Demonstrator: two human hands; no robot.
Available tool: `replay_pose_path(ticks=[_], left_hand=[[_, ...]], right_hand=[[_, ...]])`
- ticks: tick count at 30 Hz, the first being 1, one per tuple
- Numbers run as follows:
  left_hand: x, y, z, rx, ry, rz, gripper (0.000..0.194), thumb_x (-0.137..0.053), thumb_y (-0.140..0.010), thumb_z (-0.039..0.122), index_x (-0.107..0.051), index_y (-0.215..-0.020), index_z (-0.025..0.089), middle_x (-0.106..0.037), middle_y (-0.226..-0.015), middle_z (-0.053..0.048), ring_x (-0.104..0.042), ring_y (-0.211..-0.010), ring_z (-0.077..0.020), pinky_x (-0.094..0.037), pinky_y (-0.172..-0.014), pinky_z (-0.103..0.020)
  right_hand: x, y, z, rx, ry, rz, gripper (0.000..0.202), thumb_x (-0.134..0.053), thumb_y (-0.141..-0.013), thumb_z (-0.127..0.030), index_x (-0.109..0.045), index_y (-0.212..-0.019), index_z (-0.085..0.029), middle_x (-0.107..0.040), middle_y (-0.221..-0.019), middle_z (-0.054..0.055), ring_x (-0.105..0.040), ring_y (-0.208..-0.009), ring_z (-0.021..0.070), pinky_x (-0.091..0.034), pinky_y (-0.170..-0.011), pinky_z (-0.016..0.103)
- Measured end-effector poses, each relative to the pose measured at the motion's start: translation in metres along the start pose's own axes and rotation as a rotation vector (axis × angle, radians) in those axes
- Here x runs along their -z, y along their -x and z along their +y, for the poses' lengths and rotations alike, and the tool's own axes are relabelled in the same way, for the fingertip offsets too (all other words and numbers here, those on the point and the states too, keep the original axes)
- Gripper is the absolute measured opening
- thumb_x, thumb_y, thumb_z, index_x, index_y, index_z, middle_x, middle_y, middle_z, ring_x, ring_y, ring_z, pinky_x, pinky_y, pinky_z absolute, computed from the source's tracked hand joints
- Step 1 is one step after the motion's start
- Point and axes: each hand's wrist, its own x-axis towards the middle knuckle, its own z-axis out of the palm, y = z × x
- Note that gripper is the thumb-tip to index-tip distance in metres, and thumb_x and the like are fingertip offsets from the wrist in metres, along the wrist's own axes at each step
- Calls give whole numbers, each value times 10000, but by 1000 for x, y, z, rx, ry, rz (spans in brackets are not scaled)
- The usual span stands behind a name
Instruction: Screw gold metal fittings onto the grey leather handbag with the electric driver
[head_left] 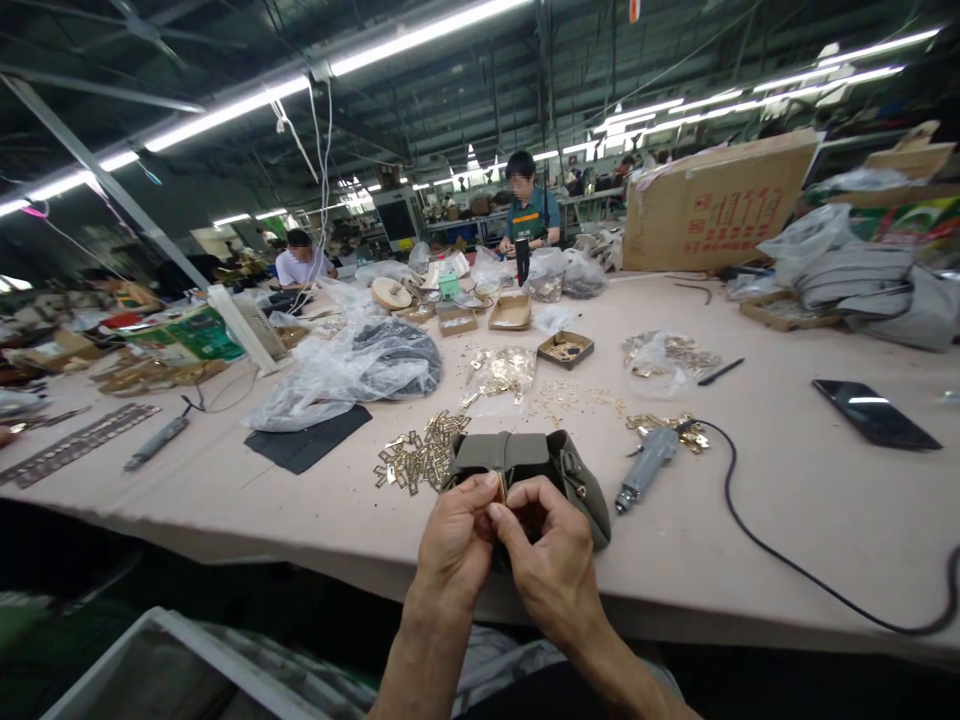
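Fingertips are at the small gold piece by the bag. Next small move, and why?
Probably steady the gold piece with the left hand, freeing the right hand for the driver: both hands' fingertips crowd the piece, while the driver lies untouched beside the bag.

On the tabletop (787, 510), a screwdriver (649, 468) lies right of the bag (517, 455) — a phone (874, 413) farther right — with metal pieces (420, 455) just left and a shallow box (565, 348) behind.

dim roof (450, 110), bright overhead tubes (427, 37), white glare on the phone (874, 415), blurred and stretched edges
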Motion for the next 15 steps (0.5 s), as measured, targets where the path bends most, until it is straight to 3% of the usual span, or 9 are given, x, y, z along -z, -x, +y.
replay_pose_path(ticks=[10,15], left_hand=[[-7,3,4,64,51,87,187,-725,-808,-9,-656,-668,96,-595,-649,-18,-582,-577,-106,-523,-548,-189],[-6,-1,4,85,81,88,253,-601,-934,-4,-668,-707,83,-622,-693,-45,-597,-603,-105,-560,-612,-202]], right_hand=[[3,-6,-8,-17,19,-10,220,-679,-902,-365,-589,-799,-192,-572,-676,-27,-523,-580,115,-420,-555,235],[3,-5,-4,-20,20,-12,182,-681,-910,-360,-620,-887,-191,-651,-800,5,-610,-699,140,-475,-654,254]])
